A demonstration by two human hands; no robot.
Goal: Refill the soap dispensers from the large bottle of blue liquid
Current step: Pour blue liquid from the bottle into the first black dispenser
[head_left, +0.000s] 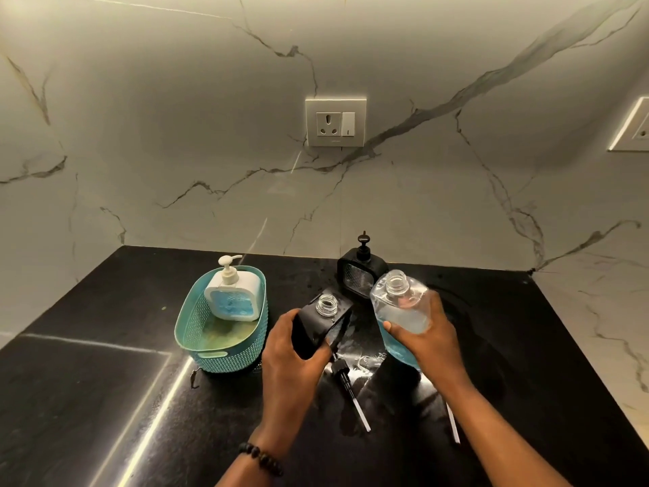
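My left hand (293,342) grips a black square soap dispenser (321,323), tilted, its clear neck uncapped. My right hand (426,332) grips the large clear bottle of blue liquid (400,311), cap off, leaning left with its mouth beside the dispenser's neck; the two mouths stay apart. The blue liquid sits in the bottle's lower part. A black pump head with its white tube (349,388) lies on the black counter (175,398) between my arms. Another white tube (453,425) shows beside my right forearm.
A second black dispenser (358,272) with its pump on stands behind, near the wall. A white dispenser (233,297) with blue liquid leans inside a teal basket (214,349) at the left. The counter looks wet around the bottles. A wall socket (335,123) is above.
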